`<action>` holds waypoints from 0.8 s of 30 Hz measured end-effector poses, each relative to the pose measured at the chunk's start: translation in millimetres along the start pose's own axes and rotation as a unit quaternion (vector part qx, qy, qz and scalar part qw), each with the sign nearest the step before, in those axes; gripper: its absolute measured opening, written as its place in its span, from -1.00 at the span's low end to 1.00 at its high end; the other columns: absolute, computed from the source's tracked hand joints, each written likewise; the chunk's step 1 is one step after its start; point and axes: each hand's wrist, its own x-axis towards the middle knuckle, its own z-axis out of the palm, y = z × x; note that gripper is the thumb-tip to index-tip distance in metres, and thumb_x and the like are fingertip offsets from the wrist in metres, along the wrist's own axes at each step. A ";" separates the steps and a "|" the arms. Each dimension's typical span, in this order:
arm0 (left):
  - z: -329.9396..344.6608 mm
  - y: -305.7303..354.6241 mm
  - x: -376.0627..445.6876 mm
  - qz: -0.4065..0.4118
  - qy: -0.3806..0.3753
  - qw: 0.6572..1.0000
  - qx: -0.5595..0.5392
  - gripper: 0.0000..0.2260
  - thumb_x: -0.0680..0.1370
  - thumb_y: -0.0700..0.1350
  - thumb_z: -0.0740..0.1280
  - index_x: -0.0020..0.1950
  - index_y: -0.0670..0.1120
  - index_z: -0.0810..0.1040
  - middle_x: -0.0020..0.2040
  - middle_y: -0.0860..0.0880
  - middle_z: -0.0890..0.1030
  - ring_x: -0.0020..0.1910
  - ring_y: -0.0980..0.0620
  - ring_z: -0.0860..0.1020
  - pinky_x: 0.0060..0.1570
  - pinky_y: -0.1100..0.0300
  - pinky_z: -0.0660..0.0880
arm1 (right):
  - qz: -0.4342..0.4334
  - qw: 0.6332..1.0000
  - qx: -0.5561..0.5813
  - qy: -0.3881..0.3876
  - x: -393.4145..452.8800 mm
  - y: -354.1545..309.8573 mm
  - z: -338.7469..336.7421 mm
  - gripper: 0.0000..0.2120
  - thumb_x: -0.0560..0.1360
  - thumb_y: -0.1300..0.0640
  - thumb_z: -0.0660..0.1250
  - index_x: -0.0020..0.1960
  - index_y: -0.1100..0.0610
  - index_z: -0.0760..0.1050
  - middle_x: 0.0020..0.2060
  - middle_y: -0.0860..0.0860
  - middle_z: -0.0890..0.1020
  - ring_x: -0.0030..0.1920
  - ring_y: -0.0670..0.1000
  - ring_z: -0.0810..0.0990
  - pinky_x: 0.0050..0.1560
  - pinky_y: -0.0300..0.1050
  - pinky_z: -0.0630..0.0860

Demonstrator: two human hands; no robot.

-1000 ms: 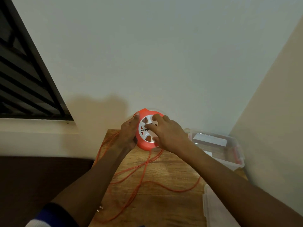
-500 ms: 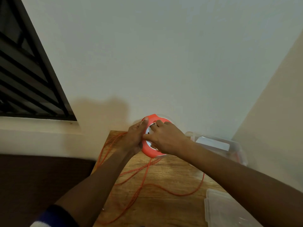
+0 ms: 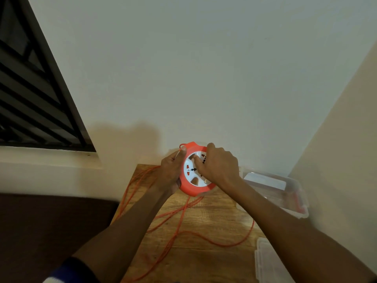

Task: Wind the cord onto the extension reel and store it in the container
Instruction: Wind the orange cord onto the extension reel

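An orange extension reel (image 3: 192, 187) with a white socket face is held upright above the far end of the wooden table (image 3: 206, 219). My left hand (image 3: 171, 172) grips its left rim, thumb on the top edge. My right hand (image 3: 219, 167) lies over the white face, fingers pressed into it. Loose orange cord (image 3: 179, 223) hangs from the reel's underside and lies in loops across the table. A clear plastic container (image 3: 293, 193) stands open at the table's far right.
A clear lid (image 3: 269, 262) lies at the table's near right edge. White walls close in behind and on the right. A dark barred window (image 3: 30, 99) is at the left. A dark surface (image 3: 51, 231) lies left of the table.
The white face has turned under my right hand, whose fingers have shifted round it. My left hand has kept its hold on the rim. The view has tilted a little.
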 end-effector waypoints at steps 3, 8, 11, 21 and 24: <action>0.9 -4.5 0.2 -0.008 -0.003 1.000 0.002 -0.68 0.65 0.09 0.33 0.18 -0.14 0.68 0.11 -0.26 0.73 0.08 -0.34 0.71 0.10 -0.26 0.66 | -0.055 0.998 -0.043 0.011 -6.1 1.2 0.7 -0.55 0.55 -0.19 0.15 0.23 0.10 0.47 -0.15 0.02 0.68 -0.28 0.06 0.64 -0.35 -0.18 0.38; -5.1 0.6 4.9 -0.036 -0.006 0.999 -0.001 -0.63 0.64 0.12 0.34 0.24 -0.14 0.66 0.14 -0.24 0.73 0.14 -0.36 0.68 0.10 -0.20 0.66 | -0.275 0.960 -0.057 0.000 -13.0 12.7 -10.7 -0.65 0.47 0.01 0.36 0.21 0.10 0.51 0.07 0.12 0.62 0.01 0.13 0.58 -0.23 -0.03 0.55; -5.3 3.0 4.8 -0.041 -0.022 0.999 -0.014 -0.62 0.63 0.14 0.35 0.21 -0.15 0.68 0.18 -0.28 0.71 0.16 -0.36 0.67 0.15 -0.26 0.64 | -0.339 0.936 -0.075 -0.061 -17.1 12.0 -15.9 -0.61 0.47 -0.05 0.36 0.26 0.03 0.47 0.26 0.08 0.52 0.18 0.13 0.50 -0.04 0.04 0.60; 3.5 11.4 -2.3 -0.013 -0.060 0.997 0.056 -0.63 0.57 0.21 0.36 0.01 -0.09 0.69 -0.13 -0.12 0.71 -0.15 -0.08 0.70 -0.12 0.06 0.68 | -0.304 0.940 -0.153 0.010 -14.5 -6.9 -16.7 -0.26 0.34 -0.12 0.46 0.39 0.19 0.33 -0.09 0.12 0.71 0.03 0.20 0.56 -0.09 0.05 0.55; 4.5 12.1 -2.2 0.000 -0.049 0.997 0.058 -0.65 0.60 0.16 0.34 0.11 -0.10 0.71 0.05 -0.21 0.73 0.00 -0.25 0.71 0.03 -0.10 0.70 | -0.252 0.960 -0.111 0.042 -10.8 -7.2 -16.0 -0.38 0.35 -0.19 0.41 0.28 0.12 0.41 -0.16 0.10 0.70 -0.11 0.16 0.59 -0.17 -0.02 0.51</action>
